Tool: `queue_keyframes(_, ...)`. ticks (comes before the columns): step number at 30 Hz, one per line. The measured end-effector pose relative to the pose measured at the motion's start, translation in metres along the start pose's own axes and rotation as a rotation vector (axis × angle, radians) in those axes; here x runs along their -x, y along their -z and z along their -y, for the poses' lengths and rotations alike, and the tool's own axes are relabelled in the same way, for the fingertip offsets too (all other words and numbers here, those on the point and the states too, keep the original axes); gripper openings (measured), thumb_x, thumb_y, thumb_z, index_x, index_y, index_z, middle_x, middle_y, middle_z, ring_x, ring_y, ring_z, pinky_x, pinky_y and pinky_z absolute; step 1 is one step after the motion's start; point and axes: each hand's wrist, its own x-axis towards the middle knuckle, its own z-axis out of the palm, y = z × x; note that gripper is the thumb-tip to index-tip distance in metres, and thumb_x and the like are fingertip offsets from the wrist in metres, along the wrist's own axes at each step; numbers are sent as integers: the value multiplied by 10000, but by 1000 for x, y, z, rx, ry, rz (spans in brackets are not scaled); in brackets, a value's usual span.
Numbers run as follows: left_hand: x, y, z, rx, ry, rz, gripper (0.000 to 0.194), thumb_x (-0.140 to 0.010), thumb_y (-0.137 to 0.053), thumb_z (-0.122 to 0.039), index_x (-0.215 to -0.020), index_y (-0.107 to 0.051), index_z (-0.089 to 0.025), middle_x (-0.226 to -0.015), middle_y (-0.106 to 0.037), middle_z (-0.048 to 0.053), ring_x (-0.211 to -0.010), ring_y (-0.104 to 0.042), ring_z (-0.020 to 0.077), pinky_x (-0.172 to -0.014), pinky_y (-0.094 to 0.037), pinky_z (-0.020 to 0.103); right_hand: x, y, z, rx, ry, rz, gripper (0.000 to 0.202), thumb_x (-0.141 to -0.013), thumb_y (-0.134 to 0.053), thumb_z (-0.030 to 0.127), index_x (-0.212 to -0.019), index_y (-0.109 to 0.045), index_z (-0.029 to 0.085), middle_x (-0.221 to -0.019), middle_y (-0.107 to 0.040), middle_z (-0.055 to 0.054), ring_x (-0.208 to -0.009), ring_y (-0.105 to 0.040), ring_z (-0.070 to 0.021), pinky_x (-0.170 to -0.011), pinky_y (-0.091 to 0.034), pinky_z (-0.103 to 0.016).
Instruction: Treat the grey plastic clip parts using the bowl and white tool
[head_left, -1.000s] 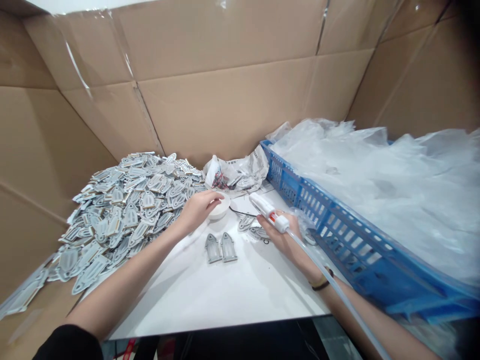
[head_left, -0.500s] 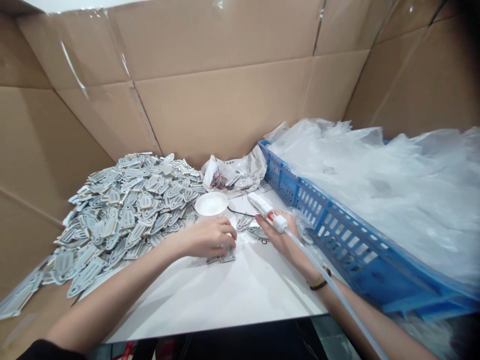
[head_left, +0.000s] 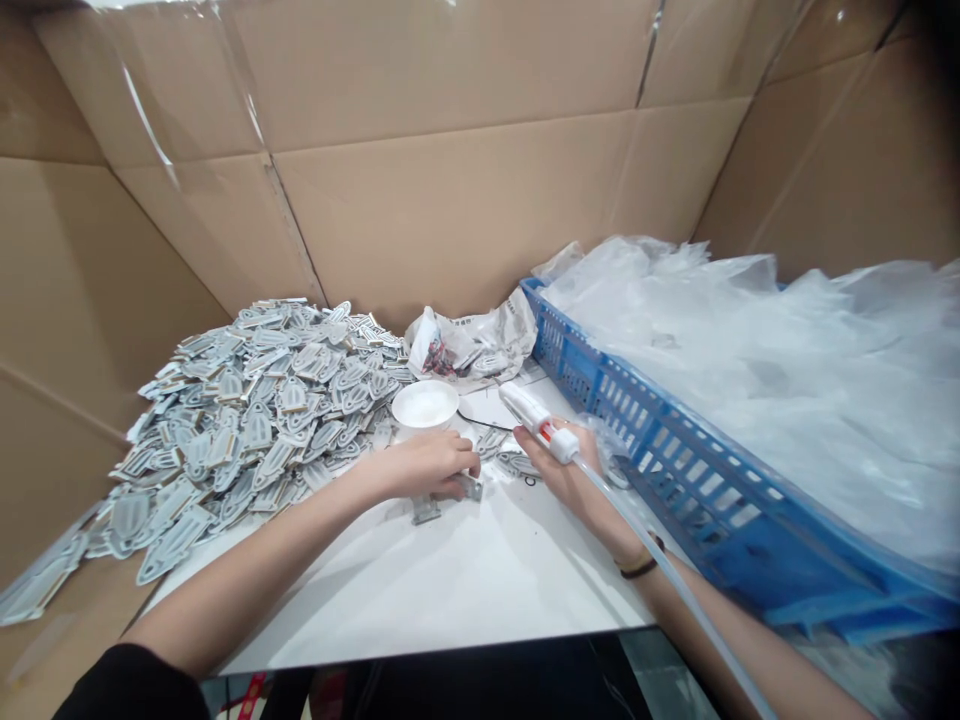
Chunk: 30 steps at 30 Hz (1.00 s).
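A small grey flat piece (head_left: 472,487) with a transparent look is pinched under the curled fingers of my left hand (head_left: 431,466), just above the white tabletop. Another grey flat piece (head_left: 426,512) lies on the table below that hand, partly covered by it. My right hand (head_left: 568,477) is wrapped round a white pen-shaped tool (head_left: 529,412) with a red mark and a clear tube (head_left: 637,533) running back along my forearm. Right behind my left hand stands a shallow white dish (head_left: 425,404). Several more grey pieces (head_left: 516,460) lie between my hands.
A large heap of grey flat pieces (head_left: 255,430) covers the left side. Behind the dish lies a crumpled plastic bag (head_left: 510,335) with pieces on it. On the right, a blue basket (head_left: 675,460) is piled with clear plastic bags (head_left: 750,360). Cardboard walls (head_left: 465,210) surround the table.
My left hand has moved slightly right and lifted one grey piece, whose end now tilts up at the fingertips. My right hand keeps the pen-shaped tool in nearly the same place.
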Motion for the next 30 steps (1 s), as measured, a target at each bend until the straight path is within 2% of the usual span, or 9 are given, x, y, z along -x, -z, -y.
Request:
queue_keyframes(1,0,-1,-3,46,13,-16,107,-843,-723,-256,-844,-637,-192,-875,-631,56,-801,-590,199,-687,-405,276,0,0,0,0,-2,-8,389,-847,-606,489,-600,-458,228,-551,-498,25,-508,-465,-132,-460,-296,-254)
queue_keyframes(4,3,-4,-19,284,106,-152,221,-929,-592,-333,-770,-563,-181,-838,-596,49,-730,-569,165,-643,-406,262,0,2,2,-7,-20,-32,389,-837,-624,485,-595,-461,228,-543,-516,19,-508,-477,-137,-453,-298,-256)
queue_keyframes(7,10,-15,-43,712,316,-282,300,-966,-497,-456,-830,-500,-189,-763,-596,22,-605,-573,134,-531,-413,238,0,7,10,-39,-49,-7,390,-848,-610,505,-605,-490,224,-529,-526,11,-504,-491,-143,-456,-321,-259)
queue_keyframes(10,20,-31,-63,1174,471,-385,389,-936,-494,-590,-905,-439,-206,-838,-645,30,-486,-569,107,-407,-390,214,3,11,20,-70,-44,58,399,-845,-609,515,-599,-501,219,-518,-508,13,-506,-489,-142,-464,-333,-259)
queue_keyframes(13,27,-41,-71,1452,491,-484,437,-880,-600,-601,-936,-465,-190,-836,-633,27,-473,-526,75,-397,-367,191,5,13,27,-78,20,115,418,-847,-607,501,-581,-447,221,-525,-469,20,-512,-460,-134,-479,-322,-261)
queue_keyframes(17,31,-38,-70,1747,495,-594,357,-884,-658,-493,-986,-557,-166,-917,-646,67,-564,-523,79,-458,-407,195,4,12,30,-56,103,155,424,-853,-585,480,-577,-392,221,-537,-429,24,-523,-424,-127,-495,-299,-260)
queue_keyframes(21,32,-31,-69,1940,525,-672,267,-922,-622,-415,-1063,-625,-189,-1105,-635,99,-721,-582,121,-552,-494,233,3,10,26,-28,104,174,408,-855,-575,468,-584,-398,219,-525,-412,31,-507,-403,-122,-500,-292,-263)
queue_keyframes(25,31,-32,-69,2004,532,-722,303,-921,-638,-372,-1180,-615,-216,-960,-623,51,-712,-584,117,-587,-514,241,4,8,21,-21,96,150,417,-852,-586,479,-584,-398,221,-529,-421,29,-499,-394,-121,-495,-287,-267)
queue_keyframes(30,30,-38,-70,1992,566,-734,347,-870,-705,-441,-1096,-605,-197,-816,-587,11,-593,-513,66,-510,-427,166,4,6,19,-19,118,157,425,-855,-573,485,-576,-391,221,-529,-435,25,-501,-400,-121,-492,-291,-264)
